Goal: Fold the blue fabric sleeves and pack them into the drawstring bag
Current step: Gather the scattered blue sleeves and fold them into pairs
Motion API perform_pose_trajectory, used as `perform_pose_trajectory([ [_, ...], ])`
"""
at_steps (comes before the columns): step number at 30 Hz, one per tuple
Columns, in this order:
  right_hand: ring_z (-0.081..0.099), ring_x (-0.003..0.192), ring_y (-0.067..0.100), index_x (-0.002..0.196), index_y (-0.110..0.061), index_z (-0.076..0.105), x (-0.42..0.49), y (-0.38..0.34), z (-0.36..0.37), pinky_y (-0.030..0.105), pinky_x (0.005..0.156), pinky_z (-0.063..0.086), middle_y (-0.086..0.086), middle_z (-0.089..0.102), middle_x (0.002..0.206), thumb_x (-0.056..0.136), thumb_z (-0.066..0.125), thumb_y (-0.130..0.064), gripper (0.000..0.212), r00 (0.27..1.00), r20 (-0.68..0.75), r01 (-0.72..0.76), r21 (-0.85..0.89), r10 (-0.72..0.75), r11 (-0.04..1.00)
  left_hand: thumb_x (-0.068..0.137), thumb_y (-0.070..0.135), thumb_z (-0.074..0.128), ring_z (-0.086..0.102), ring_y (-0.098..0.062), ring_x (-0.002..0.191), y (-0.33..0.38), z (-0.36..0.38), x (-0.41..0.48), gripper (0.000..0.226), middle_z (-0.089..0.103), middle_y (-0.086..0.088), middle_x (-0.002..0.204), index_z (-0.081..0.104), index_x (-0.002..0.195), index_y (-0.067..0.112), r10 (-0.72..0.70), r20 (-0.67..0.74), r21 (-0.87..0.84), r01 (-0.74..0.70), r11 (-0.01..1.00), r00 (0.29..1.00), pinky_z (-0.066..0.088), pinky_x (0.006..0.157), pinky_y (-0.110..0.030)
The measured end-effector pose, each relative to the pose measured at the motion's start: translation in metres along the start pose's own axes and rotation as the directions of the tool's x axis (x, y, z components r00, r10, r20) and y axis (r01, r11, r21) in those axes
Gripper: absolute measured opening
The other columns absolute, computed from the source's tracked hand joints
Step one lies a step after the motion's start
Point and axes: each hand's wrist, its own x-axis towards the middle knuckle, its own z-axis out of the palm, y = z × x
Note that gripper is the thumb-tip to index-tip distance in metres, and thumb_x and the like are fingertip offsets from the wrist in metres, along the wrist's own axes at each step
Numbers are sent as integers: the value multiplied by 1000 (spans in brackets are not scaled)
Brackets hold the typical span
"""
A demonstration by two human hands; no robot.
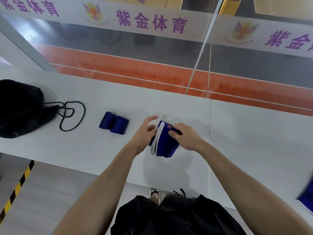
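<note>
Blue sleeve (pixel 165 143), white-edged, folded thick, held just above the white table (pixel 237 141): soft, light, springy, so pinch across all layers. Left hand (pixel 144 133) half open, fingers behind the stack; right hand (pixel 183 137) clamped on top. Long axis runs near-far, white edges facing left. Two rolled sleeves (pixel 113 122) lie between it and the black drawstring bag (pixel 18 109).
</note>
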Motion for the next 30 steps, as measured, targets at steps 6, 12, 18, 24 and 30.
perform_pose_trajectory([
  [6, 69, 86, 22, 94, -19, 64, -1, 1, 4, 41, 76, 58, -2, 72, 93, 112, 51, -36, 28, 987, -144, -71, -4, 70, 997, 117, 55, 41, 77, -23, 119, 8, 21, -9, 46, 83, 1, 124, 77, 131, 29, -103, -16, -69, 101, 992, 995, 62, 106, -46],
  [12, 69, 81, 19, 93, -28, 60, -8, 7, 6, 35, 68, 57, -7, 72, 89, 112, 51, -40, 24, 971, -226, -74, 28, 79, 997, 111, 27, 63, 75, -19, 116, 15, 35, -10, 37, 76, 6, 130, 59, 148, 29, 1, 75, 301, -24, 953, 997, 65, 86, -34],
  [18, 72, 102, 17, 132, -21, 52, 7, 8, 26, 39, 84, 63, -5, 72, 114, 90, 86, -38, 56, 916, -81, -271, 597, 393, 755, 115, 23, 52, 67, -23, 127, -4, 15, -3, 63, 62, 1, 145, 23, 170, 34, -44, -33, 289, 51, 956, 999, 61, 100, -42],
  [24, 78, 112, 26, 133, -18, 70, 42, -15, 66, 51, 97, 66, 0, 81, 120, 92, 87, -19, 44, 943, 10, -227, 748, 331, 624, 115, 32, 56, 75, -19, 105, -14, -29, 1, 35, 72, -2, 125, 46, 149, 26, -51, -277, 81, 77, 994, 960, 58, 61, -23],
  [30, 55, 137, 31, 161, -16, 30, 97, -29, 117, 46, 106, 56, 9, 47, 157, 90, 86, -34, 92, 900, -319, -260, 150, 295, 954, 104, 22, 70, 63, -25, 122, -37, -128, 23, 34, 67, 1, 133, 63, 138, 20, 377, -233, 879, 29, 475, 896, 55, 100, -43],
])
